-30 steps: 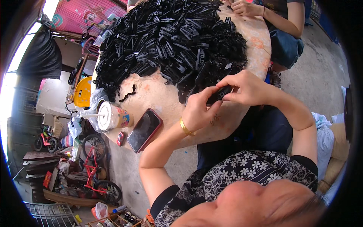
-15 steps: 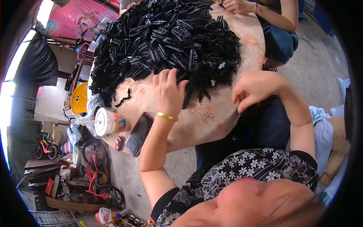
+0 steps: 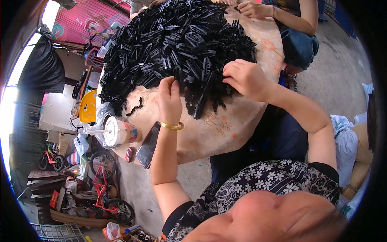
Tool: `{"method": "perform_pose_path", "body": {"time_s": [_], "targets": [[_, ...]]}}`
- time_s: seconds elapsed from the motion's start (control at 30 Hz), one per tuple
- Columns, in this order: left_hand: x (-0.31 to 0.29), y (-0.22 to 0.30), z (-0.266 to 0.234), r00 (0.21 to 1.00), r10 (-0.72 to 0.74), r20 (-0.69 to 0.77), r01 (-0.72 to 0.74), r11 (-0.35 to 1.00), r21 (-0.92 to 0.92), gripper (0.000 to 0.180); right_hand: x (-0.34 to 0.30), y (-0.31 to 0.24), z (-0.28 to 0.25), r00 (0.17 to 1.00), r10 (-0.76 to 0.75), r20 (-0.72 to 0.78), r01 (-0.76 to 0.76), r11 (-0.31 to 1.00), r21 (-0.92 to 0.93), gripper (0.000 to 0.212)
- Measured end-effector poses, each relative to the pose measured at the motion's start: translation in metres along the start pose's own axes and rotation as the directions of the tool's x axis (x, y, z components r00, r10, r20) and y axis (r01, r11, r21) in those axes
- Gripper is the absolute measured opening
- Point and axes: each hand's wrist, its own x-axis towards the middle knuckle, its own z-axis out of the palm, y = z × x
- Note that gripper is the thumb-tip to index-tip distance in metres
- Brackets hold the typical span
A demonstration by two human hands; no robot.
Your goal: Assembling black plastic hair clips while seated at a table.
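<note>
Black plastic pieces (image 3: 173, 44) lay heaped beyond the left fingers (image 3: 165, 85) and right fingers (image 3: 235, 71); whether either gripped any, I couldn't tell. A glossy phone (image 3: 146, 149) and lidded cup (image 3: 116, 132) sat left of both.

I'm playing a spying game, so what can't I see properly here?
All in the head view:
Pile of black plastic pieces: lower ones are buried under those on top.
Left hand: too small to tell if its fingertips hold a piece against the dark pile.
Right hand: its curled fingers hide what is under them.
Phone: partly hidden by the left forearm.
Co-worker: head cut off by the upper edge.
</note>
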Motion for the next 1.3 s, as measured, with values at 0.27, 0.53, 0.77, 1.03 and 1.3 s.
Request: {"method": "perform_pose_path", "body": {"time_s": [0.27, 0.53, 0.77, 1.03, 1.3], "targets": [[-0.018, 0.008, 0.028, 0.784, -0.177, 0.595, 0.602, 0.449, -0.66, 0.029, 0.012, -0.022, -0.004, 0.875, 0.422, 0.236, -0.441, 0.495, 0.749, 0.019], [-0.031, 0.0, 0.04, 0.781, 0.01, 0.625, 0.532, 0.515, -0.673, 0.035, 0.013, -0.026, -0.002, 0.9, 0.425, 0.098, -0.375, 0.637, 0.674, 0.018], [-0.036, 0.01, 0.047, 0.821, -0.07, 0.566, 0.513, 0.527, -0.678, 0.028, 0.012, -0.026, -0.007, 0.97, 0.173, -0.168, -0.095, 0.914, 0.394, 0.023], [-0.04, 0.011, 0.046, 0.861, -0.101, 0.498, 0.443, 0.63, -0.638, 0.029, 0.006, -0.03, -0.004, 0.987, -0.131, -0.093, 0.138, 0.988, 0.067, 0.031], [-0.042, 0.012, 0.048, 0.913, -0.103, 0.394, 0.345, 0.709, -0.615, 0.033, 0.01, -0.032, -0.015, 0.952, 0.304, 0.028, -0.271, 0.801, 0.534, 0.016]]}}
